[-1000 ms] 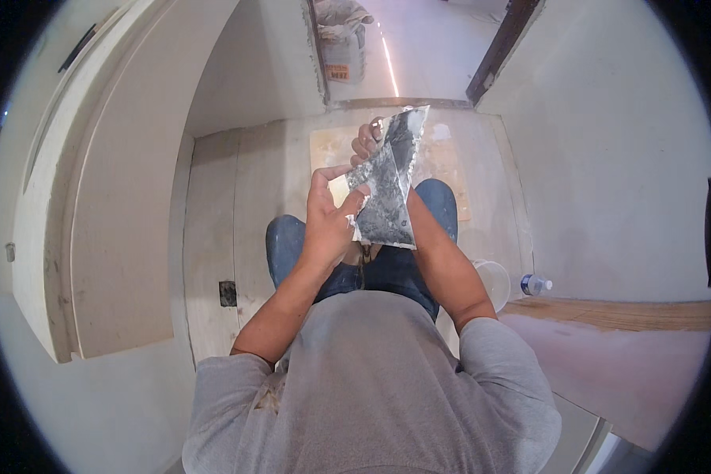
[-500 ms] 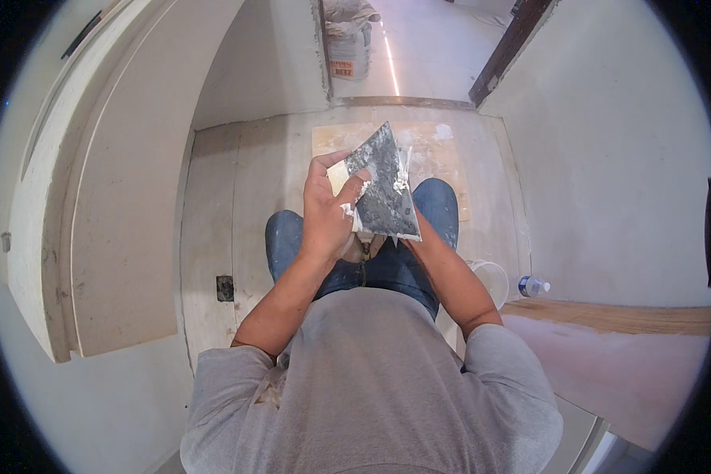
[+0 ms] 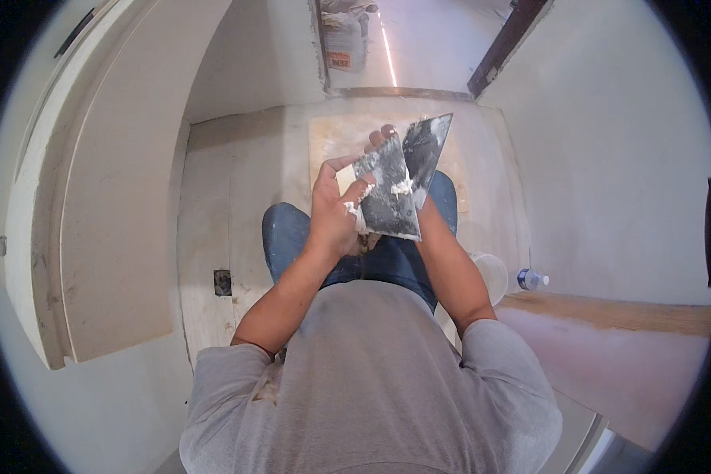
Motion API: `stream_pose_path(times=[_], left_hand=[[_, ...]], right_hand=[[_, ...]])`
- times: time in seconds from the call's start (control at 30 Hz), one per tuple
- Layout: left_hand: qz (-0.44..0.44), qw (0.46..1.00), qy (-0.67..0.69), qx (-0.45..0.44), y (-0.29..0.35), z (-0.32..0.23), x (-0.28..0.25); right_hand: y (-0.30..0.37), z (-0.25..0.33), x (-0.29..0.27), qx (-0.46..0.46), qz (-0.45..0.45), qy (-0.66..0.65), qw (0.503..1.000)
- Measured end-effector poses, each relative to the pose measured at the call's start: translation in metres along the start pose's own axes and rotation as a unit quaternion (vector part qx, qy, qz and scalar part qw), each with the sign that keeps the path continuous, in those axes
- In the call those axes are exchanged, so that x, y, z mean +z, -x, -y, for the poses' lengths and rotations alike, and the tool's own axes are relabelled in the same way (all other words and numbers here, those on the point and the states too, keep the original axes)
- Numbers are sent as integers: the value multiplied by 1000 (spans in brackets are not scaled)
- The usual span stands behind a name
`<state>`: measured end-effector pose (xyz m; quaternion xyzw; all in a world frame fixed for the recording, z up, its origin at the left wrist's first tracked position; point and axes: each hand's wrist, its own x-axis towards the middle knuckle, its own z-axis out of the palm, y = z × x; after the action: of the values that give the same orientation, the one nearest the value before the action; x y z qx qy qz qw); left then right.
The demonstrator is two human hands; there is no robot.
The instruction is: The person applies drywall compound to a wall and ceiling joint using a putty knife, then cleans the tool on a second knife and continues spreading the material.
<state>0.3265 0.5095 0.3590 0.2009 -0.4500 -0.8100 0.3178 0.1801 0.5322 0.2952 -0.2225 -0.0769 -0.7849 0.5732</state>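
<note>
Two broad putty knives are held up in front of me, their dark metal blades smeared with white paste. My left hand (image 3: 333, 207) is closed on the nearer putty knife (image 3: 389, 201), thumb pressed on its face by the pale base; white paste clings to the thumb. Behind that blade is my right hand (image 3: 381, 138), mostly hidden, with some curled fingertips showing above the blade's upper edge. It grips the second putty knife (image 3: 426, 148), whose blade slants up to the right. A white lump sits at the near blade's right edge.
Under my hands a light plywood sheet (image 3: 324, 142) lies on the floor. To my right stand a whitish bucket (image 3: 491, 276), a plastic bottle (image 3: 533, 279) and a wood-edged pinkish panel (image 3: 608, 347). A pale curved panel (image 3: 126, 197) rises at left. Ahead, a bag (image 3: 344, 43) stands beyond a doorway.
The second putty knife has come out from behind the first, up and to the right, so its blade shows. Right fingertips now appear above the near blade, which has tilted slightly.
</note>
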Motion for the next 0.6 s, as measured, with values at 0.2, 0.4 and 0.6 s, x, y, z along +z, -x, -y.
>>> stream_pose_path(times=[0.2, 0.4, 0.6], left_hand=[[23, 997, -68, 22, -3, 8, -13], [8, 993, -105, 60, -3, 14, -1], [-45, 992, -116, 33, 7, 6, -10]], right_hand=[[-24, -2, -3, 6, 39, 17, 999], [12, -17, 1, -50, -8, 93, 994], [55, -32, 28, -29, -255, 447, 857]])
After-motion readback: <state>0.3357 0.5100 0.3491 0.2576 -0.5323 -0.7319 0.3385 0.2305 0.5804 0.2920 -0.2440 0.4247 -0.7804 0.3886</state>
